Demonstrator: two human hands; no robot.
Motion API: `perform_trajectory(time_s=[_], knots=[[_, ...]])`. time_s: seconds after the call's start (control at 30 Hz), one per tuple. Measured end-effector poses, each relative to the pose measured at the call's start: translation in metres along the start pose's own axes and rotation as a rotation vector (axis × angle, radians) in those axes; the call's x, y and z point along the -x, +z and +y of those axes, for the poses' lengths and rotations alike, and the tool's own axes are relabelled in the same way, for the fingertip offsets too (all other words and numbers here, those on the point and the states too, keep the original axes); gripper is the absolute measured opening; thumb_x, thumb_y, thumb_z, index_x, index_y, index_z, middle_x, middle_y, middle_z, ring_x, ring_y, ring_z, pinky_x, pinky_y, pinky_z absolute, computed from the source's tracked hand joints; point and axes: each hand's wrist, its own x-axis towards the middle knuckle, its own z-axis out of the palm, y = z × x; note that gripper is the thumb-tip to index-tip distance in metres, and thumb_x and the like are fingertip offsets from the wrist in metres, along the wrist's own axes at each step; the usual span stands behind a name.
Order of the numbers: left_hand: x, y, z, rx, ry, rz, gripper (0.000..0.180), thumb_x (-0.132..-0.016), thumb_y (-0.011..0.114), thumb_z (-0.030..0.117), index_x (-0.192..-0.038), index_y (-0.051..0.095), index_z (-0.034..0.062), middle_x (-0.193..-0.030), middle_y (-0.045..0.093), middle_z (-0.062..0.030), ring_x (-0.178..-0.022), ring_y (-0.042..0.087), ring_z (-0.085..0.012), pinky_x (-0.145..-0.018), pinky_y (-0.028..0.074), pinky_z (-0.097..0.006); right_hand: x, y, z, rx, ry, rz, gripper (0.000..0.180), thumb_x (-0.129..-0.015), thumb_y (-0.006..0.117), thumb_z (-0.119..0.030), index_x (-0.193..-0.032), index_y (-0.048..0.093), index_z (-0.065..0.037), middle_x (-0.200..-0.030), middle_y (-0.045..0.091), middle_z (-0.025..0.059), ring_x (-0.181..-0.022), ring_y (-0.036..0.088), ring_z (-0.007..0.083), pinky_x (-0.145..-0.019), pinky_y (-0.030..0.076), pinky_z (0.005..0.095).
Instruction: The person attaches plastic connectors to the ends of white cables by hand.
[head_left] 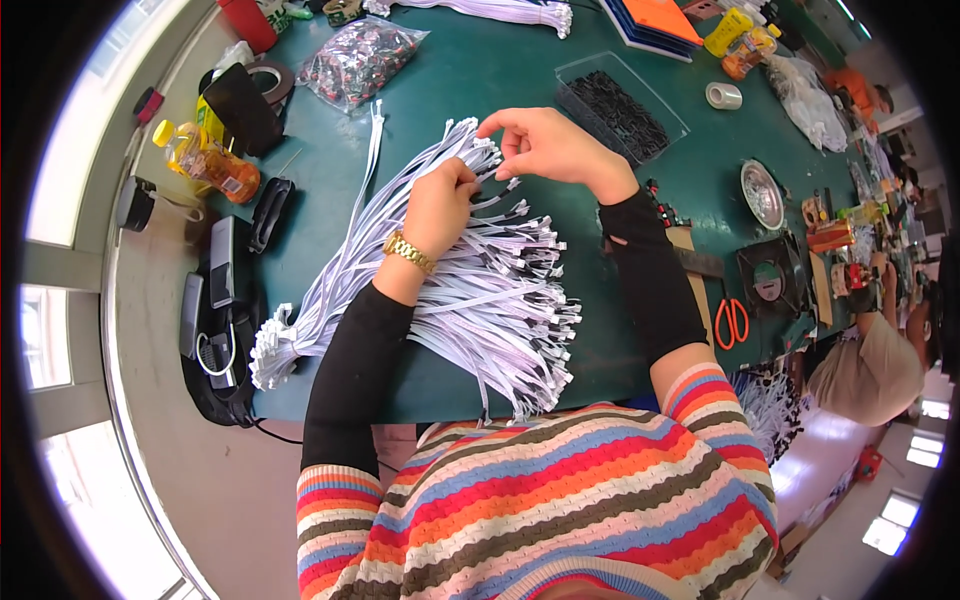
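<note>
A large bundle of white flat cables (pixel 500 300) is fanned out on the green table, its small plug ends spread to the right and its other ends gathered at the lower left. Over the upper part of the bundle, my left hand (pixel 438 208) is closed, fingertips pinched on a white cable; the fingers partly hide the grip. My right hand (pixel 555 148) is just right of it, thumb and forefinger apart beside the white connector ends (pixel 485 148). Nothing shows held between them. One loose cable (pixel 375 135) stretches away toward the back.
A clear tray of small black parts (pixel 615 110) sits behind my right hand. Farther left are a bag of parts (pixel 362 62), a drink bottle (pixel 205 165) and a phone (pixel 243 110). Orange-handled scissors (pixel 731 322), a metal dish (pixel 763 195) and a fan (pixel 770 280) lie right.
</note>
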Motion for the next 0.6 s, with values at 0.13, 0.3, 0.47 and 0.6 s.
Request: perform_trajectory(time_s=[0.13, 0.3, 0.47, 0.6], knots=[[0.003, -0.003, 0.009, 0.134, -0.076, -0.048, 0.006, -0.08, 0.059, 0.005, -0.081, 0.058, -0.0004, -0.068, 0.064, -0.0139, -0.057, 0.062, -0.0228, -0.055, 0.048, -0.032, 0.003, -0.002, -0.009, 0.107, 0.004, -0.019, 0.029, -0.073, 0.073, -0.011, -0.099, 0.063, -0.002, -0.067, 0.053, 0.0001, -0.058, 0.047, 0.0061, -0.054, 0.039, 0.0234], [0.003, -0.004, 0.009, 0.152, -0.111, -0.122, 0.006, -0.085, 0.056, 0.004, -0.085, 0.056, -0.0018, -0.077, 0.065, -0.0099, -0.064, 0.063, -0.0144, -0.055, 0.052, -0.026, 0.001, 0.002, 0.0, 0.219, -0.015, -0.016, 0.02, -0.074, 0.071, -0.013, -0.088, 0.065, 0.0, -0.069, 0.057, 0.0053, -0.059, 0.053, 0.0127, -0.056, 0.042, 0.0266], [0.003, -0.004, 0.01, 0.228, -0.104, -0.088, 0.01, -0.084, 0.061, 0.008, -0.083, 0.056, -0.0006, -0.069, 0.064, -0.0078, -0.051, 0.059, -0.0127, -0.049, 0.046, -0.026, -0.002, 0.007, -0.001, 0.284, -0.178, 0.058, 0.012, -0.074, 0.068, -0.009, -0.081, 0.066, -0.001, -0.074, 0.06, 0.008, -0.065, 0.058, 0.0197, -0.057, 0.045, 0.0294], [0.002, -0.006, 0.013, 0.222, -0.133, -0.104, 0.007, -0.085, 0.059, 0.006, -0.085, 0.057, -0.0003, -0.073, 0.063, -0.0042, -0.056, 0.058, -0.0076, -0.049, 0.047, -0.021, -0.004, 0.012, 0.002, 0.291, -0.162, 0.076, 0.01, -0.074, 0.068, -0.008, -0.08, 0.066, 0.0, -0.073, 0.061, 0.0084, -0.063, 0.058, 0.0197, -0.057, 0.045, 0.0291]])
